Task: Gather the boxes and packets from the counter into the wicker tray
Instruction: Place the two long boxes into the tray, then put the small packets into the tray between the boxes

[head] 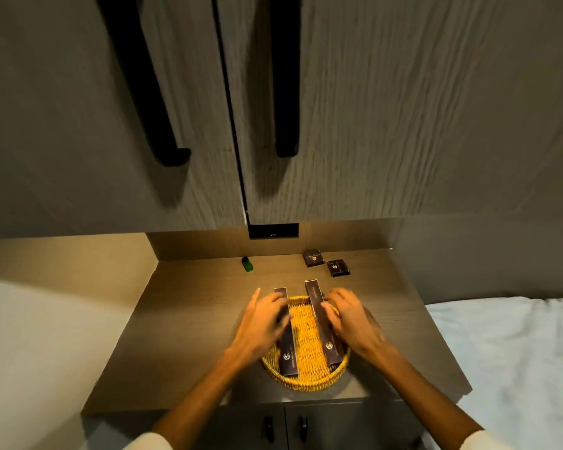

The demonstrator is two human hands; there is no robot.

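A round wicker tray (306, 380) sits near the front edge of the wooden counter (189, 319). Two long dark boxes lie across it, their far ends sticking out over the rim. My left hand (262, 321) rests on the left long box (288, 355), fingers spread over it. My right hand (351, 316) grips the right long box (322, 323) at its side. Two small dark square packets (313, 258) (337, 267) lie on the counter at the back right, apart from both hands.
A small green bottle (247, 264) stands at the back of the counter. Tall cabinet doors with black handles (283, 92) hang above. A bed with a pale sheet (514, 358) lies to the right. Lower cabinet doors (286, 427) sit below the counter.
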